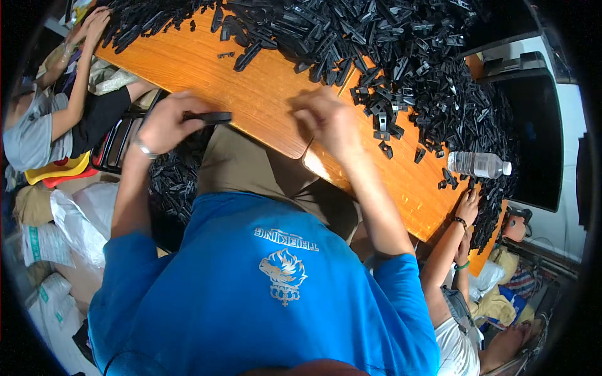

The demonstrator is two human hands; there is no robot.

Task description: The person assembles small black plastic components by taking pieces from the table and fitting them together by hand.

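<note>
My left hand (168, 122) is closed on a black plastic clip (216, 117), held just off the near edge of the wooden table (251, 103). Over the tabletop to its right hovers my right hand (332, 119), slightly blurred, its thumb and fingers bent but apart with nothing visible between them. Beyond both hands, a large heap of black plastic clips (351, 37) covers the far side of the table. Smaller loose black pieces (382, 116) lie to the right of my right hand.
A clear plastic bottle (480, 165) lies on its side at the right. One co-worker's hand (467, 207) touches pieces there; another co-worker's hands (94, 25) are at the far left. More black pieces (175, 185) lie below the table, left of my legs. Dark screens (523, 138) stand at right.
</note>
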